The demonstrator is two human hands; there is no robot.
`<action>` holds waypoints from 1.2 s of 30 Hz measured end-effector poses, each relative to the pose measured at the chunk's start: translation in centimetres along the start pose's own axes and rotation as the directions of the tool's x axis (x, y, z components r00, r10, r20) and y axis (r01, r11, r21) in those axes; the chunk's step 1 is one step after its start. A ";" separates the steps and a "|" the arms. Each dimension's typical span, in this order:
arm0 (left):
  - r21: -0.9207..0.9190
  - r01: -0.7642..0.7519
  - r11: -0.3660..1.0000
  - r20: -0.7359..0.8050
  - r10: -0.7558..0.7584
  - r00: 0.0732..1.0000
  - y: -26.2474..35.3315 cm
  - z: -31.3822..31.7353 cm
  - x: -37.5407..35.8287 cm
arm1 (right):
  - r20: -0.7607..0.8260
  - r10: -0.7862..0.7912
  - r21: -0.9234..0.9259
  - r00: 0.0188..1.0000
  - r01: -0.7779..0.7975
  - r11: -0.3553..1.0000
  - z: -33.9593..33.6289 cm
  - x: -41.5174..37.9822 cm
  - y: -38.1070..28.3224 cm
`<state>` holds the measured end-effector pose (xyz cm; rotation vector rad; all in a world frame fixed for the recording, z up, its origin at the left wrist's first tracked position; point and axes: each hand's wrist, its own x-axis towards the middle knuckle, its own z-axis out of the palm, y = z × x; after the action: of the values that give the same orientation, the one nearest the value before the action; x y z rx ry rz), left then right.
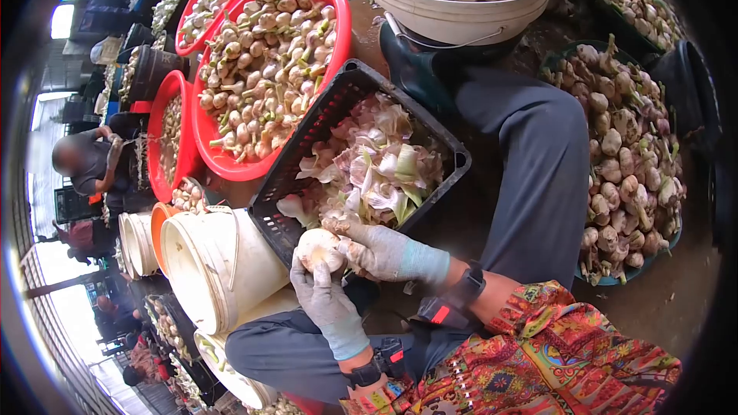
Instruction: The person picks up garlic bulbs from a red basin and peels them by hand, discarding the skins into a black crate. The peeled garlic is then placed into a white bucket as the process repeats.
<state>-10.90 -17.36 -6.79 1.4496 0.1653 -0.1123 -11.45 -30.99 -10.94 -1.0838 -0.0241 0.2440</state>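
A pale, partly peeled garlic bulb [316, 249] is held up over the near corner of a black plastic crate. My left hand [329, 303], in a grey glove with a light-blue cuff, grips the bulb from below with its fingertips. From the right side my right hand [383, 252], gloved the same way, has its bent fingers pressed against the bulb. Those glove fingertips look brown and dirty. Whether anything small is tucked inside the right hand is hidden. Loose garlic skins [377, 157] pile up in the black crate [350, 73] just beyond both hands.
Red tubs [344, 31] of garlic bulbs stand beyond the crate. White buckets [231, 261] are at the left. Another white bucket [453, 8] at the top holds a few peeled bulbs. Heaped garlic [623, 161] lies at the right. Another person [96, 157] sits far left.
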 end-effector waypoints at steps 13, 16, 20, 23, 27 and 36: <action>-0.048 -0.021 0.999 -0.101 0.017 0.995 -2.8 -1.7 0.4 | -0.140 0.213 0.228 0.967 -0.178 0.957 1.0 0.6 0.8; -0.014 -0.053 0.998 -0.134 0.051 0.990 -2.7 -1.3 0.3 | -0.236 -0.052 -0.176 0.970 0.010 0.984 1.1 1.1 1.3; 0.209 -0.166 0.964 -0.162 0.201 0.966 -3.3 -1.4 -0.1 | -0.343 -0.102 -0.691 0.934 -0.178 0.700 1.5 1.2 0.7; 0.142 -0.089 0.986 -0.153 0.110 0.982 -2.6 -2.0 0.0 | -0.361 -0.050 -0.651 0.931 -0.214 0.728 1.6 1.6 1.1; 0.040 -0.067 0.997 -0.106 0.071 0.992 -2.1 -3.4 0.2 | -0.439 -0.025 -0.597 0.898 -0.271 0.755 1.1 2.3 1.1; -0.226 0.004 0.974 0.013 -0.001 1.000 -0.3 -2.7 -0.4 | -0.373 -0.242 -0.628 0.896 -0.051 0.777 -1.1 0.7 -0.5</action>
<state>-11.51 -14.76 -7.27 1.2211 0.1640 -0.1016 -10.47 -32.07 -11.09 -1.7882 0.2609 -0.1298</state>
